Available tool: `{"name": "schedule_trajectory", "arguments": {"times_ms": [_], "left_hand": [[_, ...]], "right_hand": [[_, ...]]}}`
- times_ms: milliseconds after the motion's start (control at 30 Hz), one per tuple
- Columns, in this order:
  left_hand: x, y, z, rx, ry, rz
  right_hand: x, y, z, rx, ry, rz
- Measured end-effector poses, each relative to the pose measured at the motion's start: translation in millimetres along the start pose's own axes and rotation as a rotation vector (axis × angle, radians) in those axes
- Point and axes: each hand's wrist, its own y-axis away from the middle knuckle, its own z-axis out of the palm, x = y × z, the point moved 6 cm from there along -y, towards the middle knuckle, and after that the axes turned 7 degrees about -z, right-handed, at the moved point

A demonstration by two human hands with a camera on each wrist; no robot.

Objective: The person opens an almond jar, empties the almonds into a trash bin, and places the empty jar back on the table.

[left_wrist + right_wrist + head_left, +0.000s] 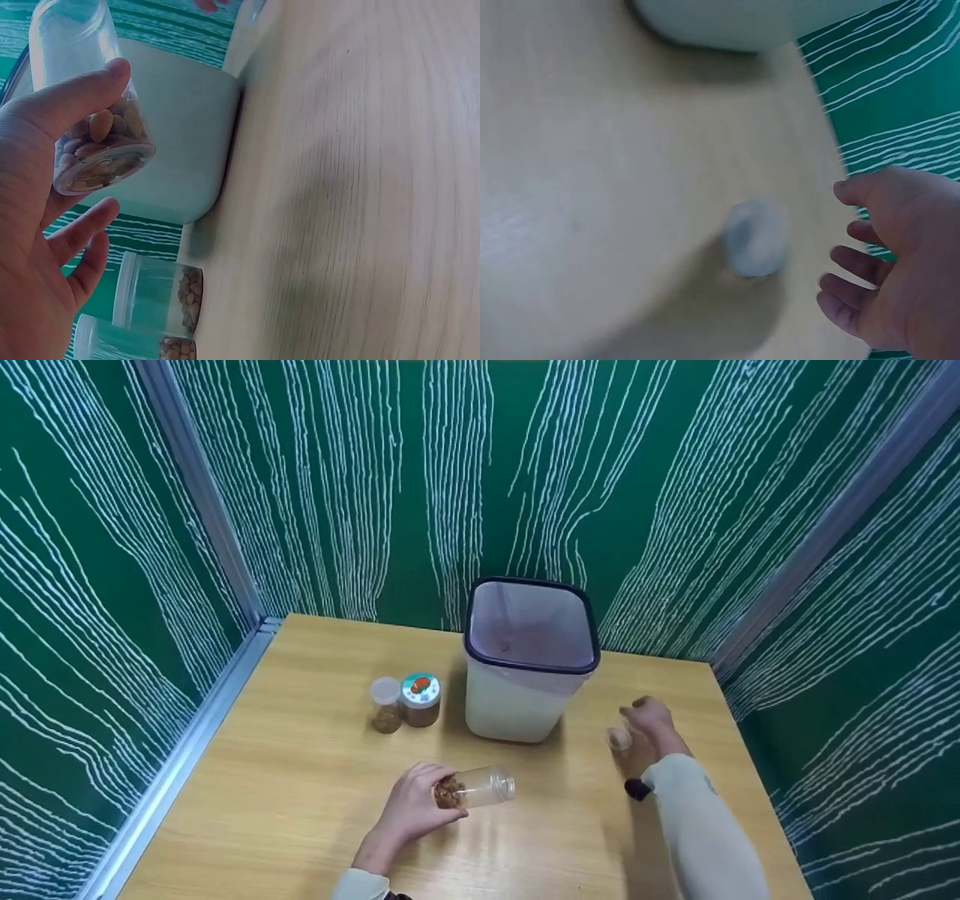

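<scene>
In the head view, we see the left hand curled round a clear jar on the near side of the white bin, the jar's open mouth pointing right. Brown nuts sit at its base, under the hand. Two capped jars, one with a plain lid and one with a printed lid, stand left of the bin. Right of it are the right hand and a small whitish cap.

In the left wrist view, we find the thumb across the jar's wall and two fingers free of it. The jar is held off the table, almost on its side, beside the bin. We judge it light, weighted toward the base, with thin, fairly stiff plastic walls that could slip if smooth. We would hold it round the lower body, squeezing gently; tipped further, loose nuts could slide out.

In the right wrist view, we see that hand holding nothing, its fingers loosely bent and apart from the blurred cap near the bin. The cap looks very light; its rim seems the place to pinch.
</scene>
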Motion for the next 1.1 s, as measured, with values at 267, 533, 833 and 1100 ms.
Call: {"name": "schedule_trajectory", "arguments": {"times_ms": [267,533,833,1100], "left_hand": [[-0.2,0.7,6.1,-0.013,0.008,0.004],[-0.4,0.9,8.7,-0.013,0.002,0.0],[3.5,6.1,13.7,-0.013,-0.003,0.029],[4.9,5.5,15.5,-0.006,0.013,0.036]], "right_hand": [[-52.2,-6.6,-28.4,0.121,-0.045,-0.129],[-112.6,9.0,-37.1,0.164,-0.265,-0.261],[-151.7,31.3,-32.6,0.115,-0.323,-0.32],[-172.8,32.7,-17.1,0.034,-0.355,-0.362]]}}
